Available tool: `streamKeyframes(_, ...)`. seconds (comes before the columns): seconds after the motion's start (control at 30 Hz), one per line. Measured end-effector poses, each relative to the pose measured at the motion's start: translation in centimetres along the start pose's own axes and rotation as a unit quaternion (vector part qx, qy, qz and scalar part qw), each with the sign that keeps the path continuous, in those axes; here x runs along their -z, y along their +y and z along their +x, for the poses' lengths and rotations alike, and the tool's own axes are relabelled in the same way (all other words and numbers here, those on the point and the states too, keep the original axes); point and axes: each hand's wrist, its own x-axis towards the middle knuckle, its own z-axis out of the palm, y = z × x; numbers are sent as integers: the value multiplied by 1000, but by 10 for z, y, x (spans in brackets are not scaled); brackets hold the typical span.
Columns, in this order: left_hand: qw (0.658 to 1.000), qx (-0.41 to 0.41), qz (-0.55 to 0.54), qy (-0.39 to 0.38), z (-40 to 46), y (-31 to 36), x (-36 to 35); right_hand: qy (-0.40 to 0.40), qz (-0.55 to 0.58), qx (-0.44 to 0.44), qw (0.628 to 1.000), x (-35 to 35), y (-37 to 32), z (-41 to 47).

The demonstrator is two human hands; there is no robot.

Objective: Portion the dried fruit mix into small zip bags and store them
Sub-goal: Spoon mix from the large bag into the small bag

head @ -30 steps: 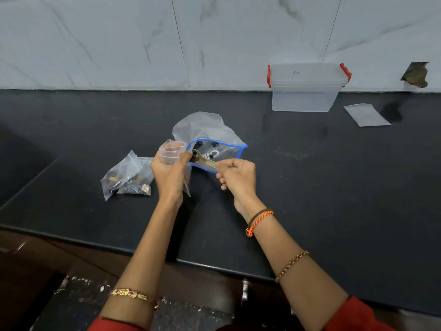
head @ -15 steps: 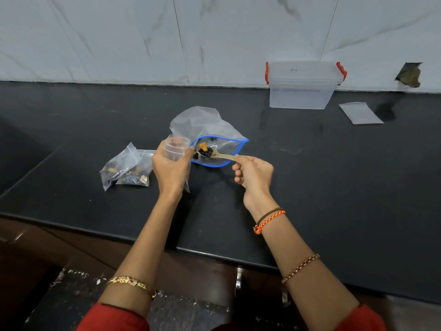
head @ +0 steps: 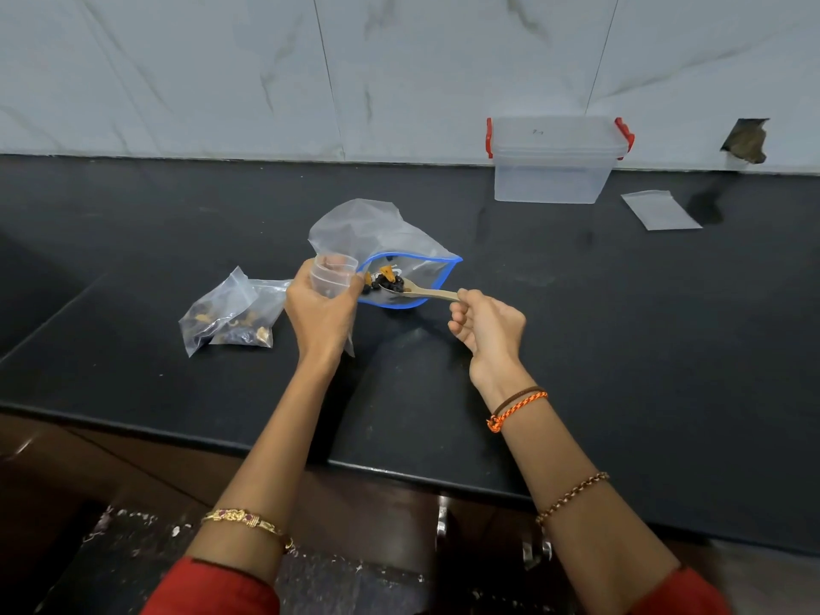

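On the black counter (head: 577, 348), centre: large clear bag with blue zip rim (head: 412, 264) lies with its mouth open, dried fruit visible inside. Left hand (head: 321, 310) grips a small clear zip bag (head: 333, 273) upright, its mouth held open, just left of the blue rim. Right hand (head: 488, 330) pinches the handle of a wooden spoon (head: 421, 292); the bowl carries dark and orange fruit pieces at the large bag's mouth. Two filled small bags (head: 230, 312) lie left of the hands. Lidded clear box with red clips (head: 554, 162) stands against the wall; one flat empty bag (head: 661, 210) lies beside it.
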Motion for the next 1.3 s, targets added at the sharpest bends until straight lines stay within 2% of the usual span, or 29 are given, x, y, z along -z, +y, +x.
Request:
streamKeyframes(0.4, 998, 1, 48, -32, 2, -4, -4, 5, -43, 37, 998, 18, -17, 1)
streamKeyframes(0.93, 991, -12, 114, -74, -9, -1, -2, 12, -59, 46, 997, 45, -39, 1)
streamKeyframes(1.13, 982, -74, 135, -111, -15, 3, -1, -13, -34, 66, 997, 50, -51, -5)
streamKeyframes(1.3, 977, -71, 121, -160, -20, 18, -3, -66, -19, 84, 994, 39, -72, -10)
